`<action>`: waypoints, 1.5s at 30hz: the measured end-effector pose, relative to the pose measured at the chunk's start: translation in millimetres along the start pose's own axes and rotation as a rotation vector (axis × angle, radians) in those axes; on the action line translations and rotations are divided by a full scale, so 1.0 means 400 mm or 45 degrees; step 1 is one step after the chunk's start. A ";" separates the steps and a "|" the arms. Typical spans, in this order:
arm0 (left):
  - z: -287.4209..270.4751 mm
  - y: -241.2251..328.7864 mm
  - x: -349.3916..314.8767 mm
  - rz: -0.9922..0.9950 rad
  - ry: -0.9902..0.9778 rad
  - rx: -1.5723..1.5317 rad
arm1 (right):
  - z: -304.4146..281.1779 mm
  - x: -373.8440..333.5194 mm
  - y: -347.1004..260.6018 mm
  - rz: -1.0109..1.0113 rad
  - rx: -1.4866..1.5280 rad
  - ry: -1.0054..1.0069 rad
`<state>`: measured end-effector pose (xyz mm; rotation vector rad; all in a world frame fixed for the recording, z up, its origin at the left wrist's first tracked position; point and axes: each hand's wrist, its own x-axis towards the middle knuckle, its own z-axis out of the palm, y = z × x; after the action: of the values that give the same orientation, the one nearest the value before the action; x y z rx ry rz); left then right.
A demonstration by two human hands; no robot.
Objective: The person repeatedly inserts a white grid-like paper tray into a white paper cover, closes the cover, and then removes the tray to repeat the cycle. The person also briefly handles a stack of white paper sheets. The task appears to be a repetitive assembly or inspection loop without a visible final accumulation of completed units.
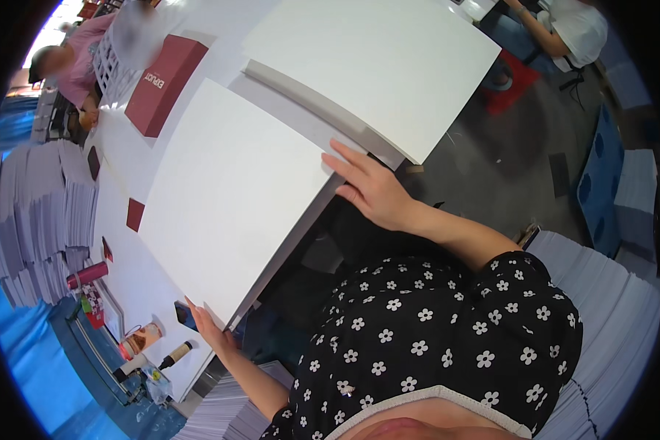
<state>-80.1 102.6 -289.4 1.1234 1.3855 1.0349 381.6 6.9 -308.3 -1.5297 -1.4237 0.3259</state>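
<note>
Stack point(227, 198), white sheets, lies on table point(141, 290) right in front of wearer, long side toward body. R hand point(370, 187) at its far-R corner: fingers straight, somewhat apart, tips touching top edge, thumb tucked nearer body. No closed grip seen. L hand point(211, 331) at near-L corner, fingertips along side, thumb toward body-side edge; gap betw. fingers & thumb partly hidden, can't tell if pinching.

Hands sit at opp. ends of same side, prob. so both ends stay steady & edge stays even; wide spacing suits a sheet this broad. Side facing wearer gives short reach, approx. no leaning.

2nd stack point(381, 66) beyond R hand, apart from 1st, likely parked there to keep piles separate yet reachable. Red box point(165, 95) past far side, clear of both hands. Red card point(135, 215) just beside stack's L side. Bottle point(176, 355) & tumbler point(88, 275) at table's L end, presumably kept off the paper.
</note>
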 end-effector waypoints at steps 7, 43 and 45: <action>0.016 0.001 -0.005 0.008 0.001 0.013 | 0.013 0.031 -0.007 -0.056 -0.145 -0.061; 0.021 0.021 0.003 0.117 -0.011 0.288 | 0.352 0.717 0.138 -0.066 -0.788 -0.473; 0.025 0.029 -0.002 0.114 0.001 0.266 | 0.358 0.726 0.137 -0.087 -0.910 -0.499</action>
<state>-69.0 104.2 -278.7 1.3482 1.4814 0.9695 388.4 335.1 -301.7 -2.0512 -2.0378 0.0674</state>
